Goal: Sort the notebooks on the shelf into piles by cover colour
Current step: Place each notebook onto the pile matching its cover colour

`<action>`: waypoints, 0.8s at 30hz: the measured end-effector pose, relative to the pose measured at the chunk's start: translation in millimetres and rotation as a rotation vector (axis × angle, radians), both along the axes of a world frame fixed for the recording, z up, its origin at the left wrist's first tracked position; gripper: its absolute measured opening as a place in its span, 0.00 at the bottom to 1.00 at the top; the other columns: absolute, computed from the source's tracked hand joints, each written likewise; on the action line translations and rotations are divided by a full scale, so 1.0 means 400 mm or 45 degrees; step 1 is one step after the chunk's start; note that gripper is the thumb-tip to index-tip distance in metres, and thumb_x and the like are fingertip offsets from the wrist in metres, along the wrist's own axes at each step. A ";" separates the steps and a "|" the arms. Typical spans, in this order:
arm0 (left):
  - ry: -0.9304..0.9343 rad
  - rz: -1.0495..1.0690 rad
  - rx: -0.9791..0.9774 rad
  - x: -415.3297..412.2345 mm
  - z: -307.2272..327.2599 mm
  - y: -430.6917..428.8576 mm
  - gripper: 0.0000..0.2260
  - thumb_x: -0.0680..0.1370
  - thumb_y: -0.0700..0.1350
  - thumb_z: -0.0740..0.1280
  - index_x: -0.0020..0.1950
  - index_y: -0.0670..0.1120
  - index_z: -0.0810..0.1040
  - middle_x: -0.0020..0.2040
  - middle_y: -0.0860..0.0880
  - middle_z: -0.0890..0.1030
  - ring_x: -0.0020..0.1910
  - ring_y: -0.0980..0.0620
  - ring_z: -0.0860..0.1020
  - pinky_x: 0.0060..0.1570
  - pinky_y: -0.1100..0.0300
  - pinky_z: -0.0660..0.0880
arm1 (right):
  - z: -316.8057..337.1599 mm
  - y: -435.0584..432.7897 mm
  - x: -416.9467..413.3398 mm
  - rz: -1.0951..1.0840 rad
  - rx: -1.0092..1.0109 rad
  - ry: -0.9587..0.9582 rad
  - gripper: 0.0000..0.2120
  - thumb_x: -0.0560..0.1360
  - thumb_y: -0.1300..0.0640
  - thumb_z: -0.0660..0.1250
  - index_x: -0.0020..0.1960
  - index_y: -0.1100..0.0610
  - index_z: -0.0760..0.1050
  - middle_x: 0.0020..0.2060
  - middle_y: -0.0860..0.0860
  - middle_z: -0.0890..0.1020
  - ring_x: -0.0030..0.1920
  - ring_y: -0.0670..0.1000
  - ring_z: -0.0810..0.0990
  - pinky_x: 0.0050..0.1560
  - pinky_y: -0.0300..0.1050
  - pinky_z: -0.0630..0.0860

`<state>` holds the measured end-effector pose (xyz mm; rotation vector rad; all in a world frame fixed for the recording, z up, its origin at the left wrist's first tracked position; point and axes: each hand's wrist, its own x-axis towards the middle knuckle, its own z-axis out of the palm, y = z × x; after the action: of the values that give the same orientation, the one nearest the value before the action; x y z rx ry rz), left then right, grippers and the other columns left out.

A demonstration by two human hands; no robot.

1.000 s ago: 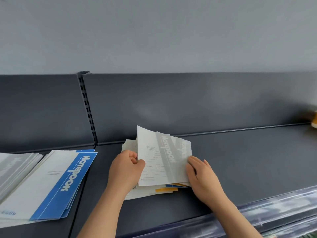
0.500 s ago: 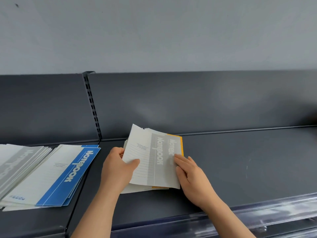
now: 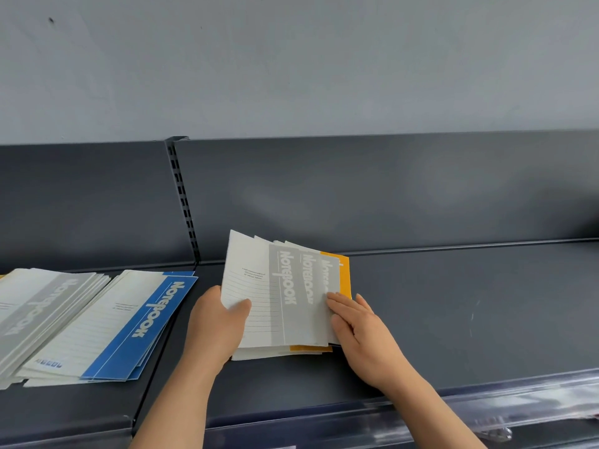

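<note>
A mixed stack of notebooks lies on the dark shelf [image 3: 453,319]. My left hand [image 3: 217,325] grips the left edge of the top grey notebooks [image 3: 285,296], lifted and fanned so that three grey "Notebook" bands show. Behind and under them a yellow notebook [image 3: 344,275] peeks out. My right hand [image 3: 359,328] rests with fingertips on the right edge of the fanned grey covers. To the left lie a blue pile [image 3: 129,322] and, further left, a grey pile [image 3: 39,312].
The shelf's dark back panel [image 3: 389,196] rises behind the stack, with a slotted upright [image 3: 183,202] between two shelf sections. A clear plastic price rail [image 3: 486,406] runs along the front edge. Bare shelf extends to the right of my hands.
The grey notebooks have been fanned out further, showing a third grey band and more of the yellow cover. Both hands stayed at the stack's edges.
</note>
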<state>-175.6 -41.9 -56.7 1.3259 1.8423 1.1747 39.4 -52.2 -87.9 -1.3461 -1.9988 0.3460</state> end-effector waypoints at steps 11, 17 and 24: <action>-0.038 0.059 0.051 -0.019 -0.007 -0.009 0.08 0.78 0.42 0.64 0.56 0.45 0.74 0.51 0.51 0.79 0.43 0.56 0.77 0.28 0.65 0.70 | 0.011 -0.006 -0.003 0.095 -0.023 -0.079 0.18 0.82 0.57 0.53 0.70 0.52 0.68 0.63 0.34 0.62 0.66 0.35 0.55 0.59 0.16 0.42; -0.084 0.025 0.052 -0.020 -0.005 -0.021 0.09 0.78 0.41 0.63 0.58 0.48 0.75 0.52 0.53 0.79 0.45 0.55 0.77 0.31 0.64 0.71 | 0.011 -0.009 -0.001 0.011 -0.051 -0.038 0.17 0.82 0.55 0.54 0.69 0.51 0.69 0.60 0.33 0.65 0.66 0.37 0.59 0.57 0.15 0.41; -0.430 -0.018 0.103 -0.058 0.010 -0.077 0.10 0.79 0.39 0.63 0.55 0.53 0.78 0.50 0.56 0.82 0.49 0.55 0.79 0.39 0.61 0.75 | 0.022 0.003 -0.059 -0.076 -0.088 0.095 0.12 0.79 0.48 0.56 0.40 0.51 0.70 0.35 0.44 0.75 0.43 0.49 0.72 0.38 0.40 0.70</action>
<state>-199.0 -72.7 -52.8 1.1006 1.5559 1.3832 15.9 -50.9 -79.2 -1.4116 -1.8966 0.4349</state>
